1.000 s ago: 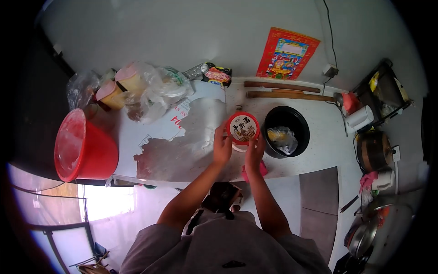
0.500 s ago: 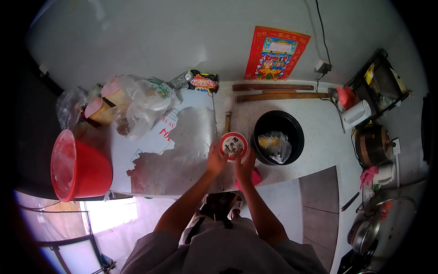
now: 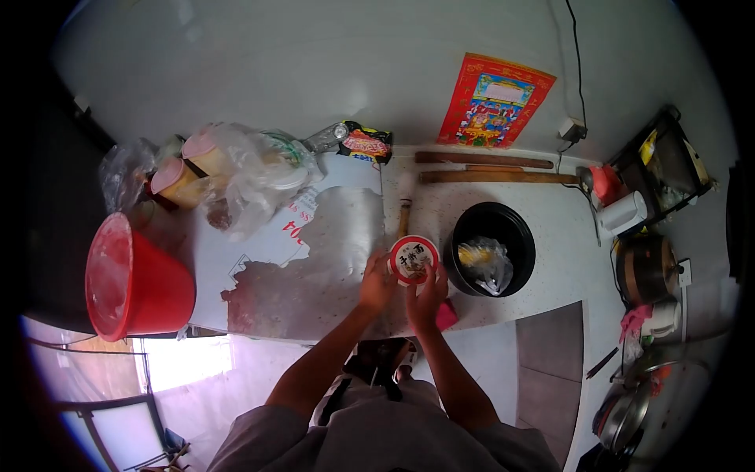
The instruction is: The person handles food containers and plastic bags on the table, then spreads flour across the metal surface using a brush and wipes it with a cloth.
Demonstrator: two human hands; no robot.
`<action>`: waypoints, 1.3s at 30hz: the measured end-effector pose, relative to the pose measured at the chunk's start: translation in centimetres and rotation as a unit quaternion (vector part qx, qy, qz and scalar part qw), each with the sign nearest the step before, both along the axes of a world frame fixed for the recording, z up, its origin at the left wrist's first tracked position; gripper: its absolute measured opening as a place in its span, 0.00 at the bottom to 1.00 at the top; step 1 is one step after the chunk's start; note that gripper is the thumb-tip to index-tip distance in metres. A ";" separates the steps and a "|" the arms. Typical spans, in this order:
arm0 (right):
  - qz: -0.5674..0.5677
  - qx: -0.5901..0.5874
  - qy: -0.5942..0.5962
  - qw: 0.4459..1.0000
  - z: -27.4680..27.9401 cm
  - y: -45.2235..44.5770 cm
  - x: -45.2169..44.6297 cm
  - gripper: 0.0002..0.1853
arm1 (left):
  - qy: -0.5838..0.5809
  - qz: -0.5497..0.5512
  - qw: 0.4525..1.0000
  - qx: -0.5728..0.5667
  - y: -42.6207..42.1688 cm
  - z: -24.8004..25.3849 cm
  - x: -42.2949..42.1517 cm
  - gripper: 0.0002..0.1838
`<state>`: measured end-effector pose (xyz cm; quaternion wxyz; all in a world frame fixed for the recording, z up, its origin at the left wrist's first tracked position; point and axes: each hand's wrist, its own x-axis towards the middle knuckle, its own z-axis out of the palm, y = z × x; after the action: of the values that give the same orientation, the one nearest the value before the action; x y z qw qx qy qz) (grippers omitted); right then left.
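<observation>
A round tub with a red-rimmed lid and dark lettering (image 3: 413, 259) is between my two hands at the counter's front part. My left hand (image 3: 379, 283) is closed round its left side. My right hand (image 3: 427, 296) grips its lower right side, fingers at the lid's edge. Behind the tub lies a wooden-handled tool (image 3: 405, 217), its front end hidden by the tub. Just right of it stands a black bucket (image 3: 522, 271) with a plastic bag (image 3: 487, 263) inside. A pink cloth or object (image 3: 446, 315) lies beside my right hand.
A red bucket (image 3: 161, 291) stands at the left counter edge, with plastic bags (image 3: 259, 177) and yellowish containers (image 3: 174, 182) behind it. Wooden rods (image 3: 495, 177) lie along the wall. A white kettle (image 3: 623, 212), a dark rack and pots are on the right.
The tub, seen nearer the camera at first, is now lower and smaller in view, still between both hands. More of the wooden-handled tool behind it shows. The camera view has shifted.
</observation>
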<state>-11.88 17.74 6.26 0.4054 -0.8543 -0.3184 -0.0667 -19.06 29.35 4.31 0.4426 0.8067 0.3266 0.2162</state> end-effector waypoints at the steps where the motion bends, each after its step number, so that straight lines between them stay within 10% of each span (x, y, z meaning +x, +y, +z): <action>1: 0.021 0.013 -0.013 1.000 0.0 0.2 -0.1 0.28 | -0.002 0.006 1.000 -0.012 0.1 0.2 -0.4 0.30; 27: 0.214 0.165 0.153 0.950 3.8 22.4 -12.1 0.24 | -0.164 0.386 0.906 0.055 14.0 6.0 -17.6 0.30; 39: 0.225 0.132 0.120 0.958 2.7 29.5 -13.1 0.11 | -0.104 0.281 0.952 0.064 18.7 5.4 -20.4 0.28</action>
<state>-24.97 47.19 8.92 0.5543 -0.7010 -0.4401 0.0874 -39.46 48.06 9.68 0.3423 0.6819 0.4781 0.4351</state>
